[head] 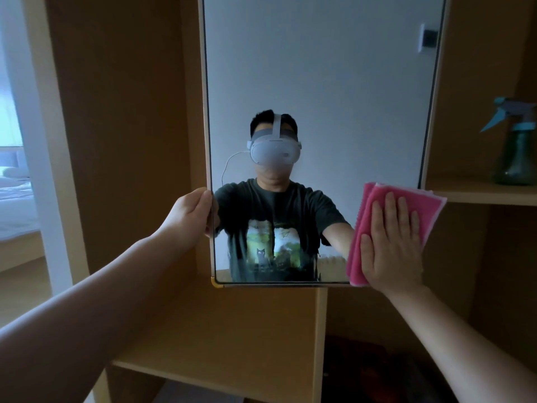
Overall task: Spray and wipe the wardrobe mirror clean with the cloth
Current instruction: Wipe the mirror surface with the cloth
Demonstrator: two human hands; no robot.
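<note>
Wooden wardrobe shelving (232,330) all round. My left hand (197,213) clasps the tall thin-framed glass mirror (319,82) by its left edge; rigid, fragile, likely slick. My right hand (392,242), spread flat, presses the soft folded pink cloth (433,205) onto the glass across from that hold.

Bare forearms (116,280) run to the left hand (190,212) and right hand (392,242). In reflection: a white headset (274,152), white strap (277,123) over the crown, grey band (287,132), thin white cable (229,162), and a dark short-sleeved T-shirt (261,205) printed with a black cat (260,254) among green trees.
</note>
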